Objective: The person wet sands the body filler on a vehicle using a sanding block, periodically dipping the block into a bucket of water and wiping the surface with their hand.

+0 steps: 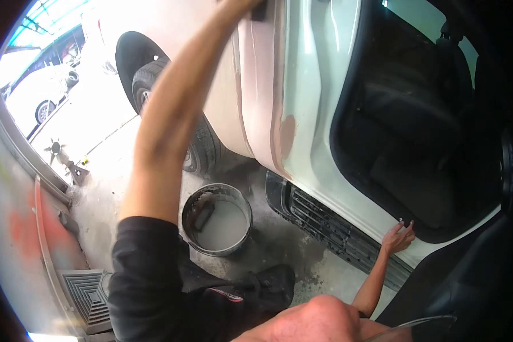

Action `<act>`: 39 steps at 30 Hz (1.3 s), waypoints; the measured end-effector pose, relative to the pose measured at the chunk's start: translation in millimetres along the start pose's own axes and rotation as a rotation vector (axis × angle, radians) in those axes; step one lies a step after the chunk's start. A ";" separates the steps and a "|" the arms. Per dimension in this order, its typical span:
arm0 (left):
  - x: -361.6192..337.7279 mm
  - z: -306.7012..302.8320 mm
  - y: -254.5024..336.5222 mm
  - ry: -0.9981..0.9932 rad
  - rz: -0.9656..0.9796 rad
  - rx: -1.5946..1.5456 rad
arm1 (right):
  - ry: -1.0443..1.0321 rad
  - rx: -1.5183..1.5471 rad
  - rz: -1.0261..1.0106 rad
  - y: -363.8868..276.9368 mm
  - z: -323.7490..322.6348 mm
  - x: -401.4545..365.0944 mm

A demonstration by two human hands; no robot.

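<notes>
My left arm reaches up across the view to the car's pale body panel. Only the edge of my left hand shows at the top border, its fingers cut off, beside a small dark block-like piece that I cannot identify. Brownish and pinkish patches mark the panel. Lower right, my right hand rests at the white door sill, fingertips apart at the edge of the dark door opening. On the floor below, a black bucket contains cloudy grey liquid, with a dark handle-like object inside it.
A black slatted side step runs under the sill. The car's wheel stands beyond my left arm. To the left are a paint-marked grey panel, a square ribbed grille and a jack stand. Wet patches darken the concrete floor.
</notes>
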State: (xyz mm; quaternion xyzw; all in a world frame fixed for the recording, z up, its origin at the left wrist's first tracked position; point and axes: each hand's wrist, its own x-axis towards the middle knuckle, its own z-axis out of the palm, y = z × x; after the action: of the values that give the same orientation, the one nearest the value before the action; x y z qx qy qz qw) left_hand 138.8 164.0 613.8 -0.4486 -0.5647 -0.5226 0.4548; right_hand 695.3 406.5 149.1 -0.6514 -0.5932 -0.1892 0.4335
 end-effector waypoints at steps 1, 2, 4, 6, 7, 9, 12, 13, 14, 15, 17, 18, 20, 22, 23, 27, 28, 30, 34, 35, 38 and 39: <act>-26.6 26.8 -44.0 0.010 0.068 0.062 | 0.018 -0.023 -0.017 1.8 -1.4 -0.3; -52.6 31.1 -42.5 0.072 0.119 0.057 | 0.036 -0.039 -0.030 2.9 -1.1 2.0; -127.1 18.3 1.1 0.240 0.192 -0.020 | 0.053 -0.041 -0.033 2.4 2.2 -5.3; -117.6 9.8 -1.5 0.165 0.193 0.030 | 0.077 -0.025 -0.029 -1.1 -1.7 -1.2; -77.2 16.2 -12.0 0.165 0.187 0.027 | 0.061 -0.015 -0.009 -3.8 -0.5 3.4; -10.5 -10.9 24.6 0.010 -0.070 -0.102 | 0.009 -0.011 0.019 -2.7 -2.0 -0.1; 10.5 -38.2 62.3 -0.118 -0.242 -0.252 | 0.055 0.028 -0.029 3.5 1.5 2.2; 7.9 -41.4 65.9 -0.120 -0.201 -0.254 | 0.080 0.054 -0.054 6.5 4.1 -1.9; -5.2 -12.4 28.7 -0.011 -0.081 -0.023 | 0.094 0.030 -0.068 7.2 4.6 -3.5; -42.1 3.3 9.4 0.037 0.049 0.105 | 0.107 0.006 -0.081 7.0 3.7 -2.5; -121.4 16.2 0.4 0.171 0.175 0.038 | 0.074 -0.036 -0.048 5.0 2.6 -2.0; -127.2 7.6 8.4 0.126 0.136 0.026 | 0.073 -0.043 -0.039 6.5 2.1 -4.6; -57.5 13.1 1.5 0.182 0.275 0.086 | 0.081 -0.063 -0.036 4.9 4.1 0.1; 18.0 -11.4 32.5 -0.045 -0.066 0.020 | 0.062 -0.052 -0.040 5.1 3.0 0.1; 31.2 -30.8 76.5 -0.117 -0.307 -0.174 | 0.056 -0.044 -0.035 4.8 2.2 0.2; -8.9 -2.8 22.5 -0.005 -0.023 0.075 | 0.115 -0.037 -0.065 9.0 11.1 -1.8; -43.4 7.2 13.2 -0.003 -0.019 0.073 | 0.074 -0.034 -0.038 10.6 11.3 0.2; -88.9 -4.6 19.2 -0.021 0.072 0.142 | 0.041 -0.023 -0.003 10.8 8.9 -5.2; 26.7 -3.6 16.7 0.011 0.073 0.127 | 0.043 -0.046 -0.008 5.9 6.2 -1.9; 39.1 -9.6 31.1 -0.022 0.018 0.062 | 0.069 -0.020 -0.024 7.5 8.5 -1.1; 47.5 -2.5 8.9 -0.018 0.166 -0.021 | 0.133 -0.023 -0.084 19.7 16.2 1.3; 9.7 2.6 9.1 0.091 0.175 0.099 | 0.150 -0.032 -0.092 20.2 20.2 -1.1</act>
State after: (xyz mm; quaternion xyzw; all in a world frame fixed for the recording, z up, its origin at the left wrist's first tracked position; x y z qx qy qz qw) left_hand 145.8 167.4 624.9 -0.4489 -0.5271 -0.4724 0.5454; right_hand 708.6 423.5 130.2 -0.6142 -0.5855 -0.2667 0.4570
